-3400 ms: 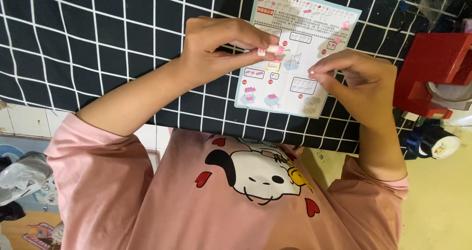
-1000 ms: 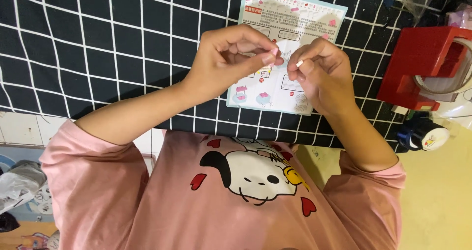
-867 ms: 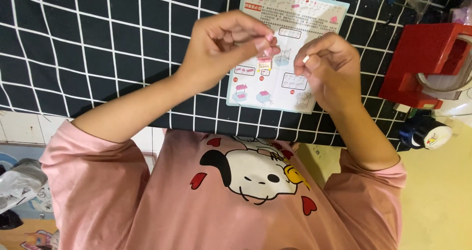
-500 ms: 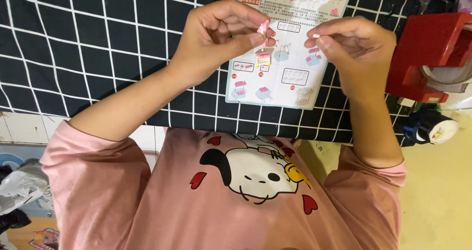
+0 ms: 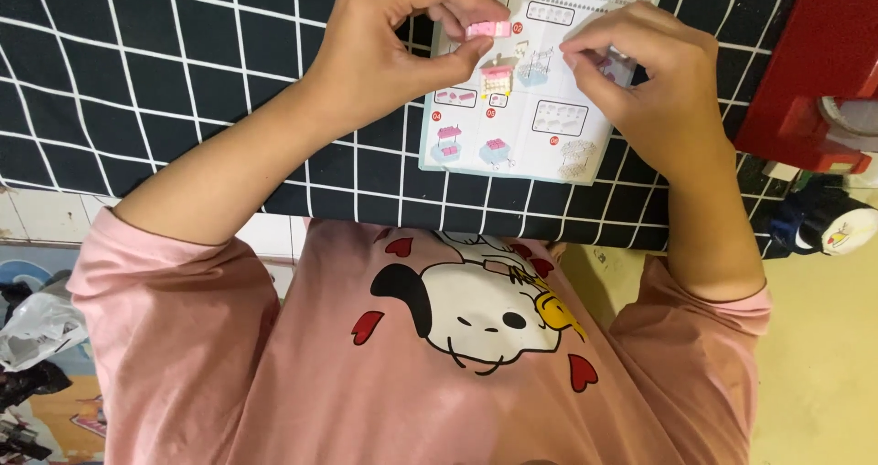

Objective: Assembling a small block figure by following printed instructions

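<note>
A small pink brick (image 5: 487, 30) is pinched between the thumb and fingertips of the left hand (image 5: 393, 49), just above the instruction sheet (image 5: 526, 108). The sheet is spread on the black checked cloth (image 5: 137, 72) covering the table. The right hand (image 5: 654, 85) is held apart from the left, its fingertips closed together over the sheet; whether anything is gripped there cannot be told. A red box (image 5: 809, 81) is seen far right.

A black cloth with white grid lines (image 5: 183, 81) lies under the fingers (image 5: 462, 12). Well to the right of them stands a red box (image 5: 809, 72), and a dark blue bottle (image 5: 809, 223) lies just below it. Below the fingers shows a pink shirt (image 5: 229, 364) with a cartoon dog.
</note>
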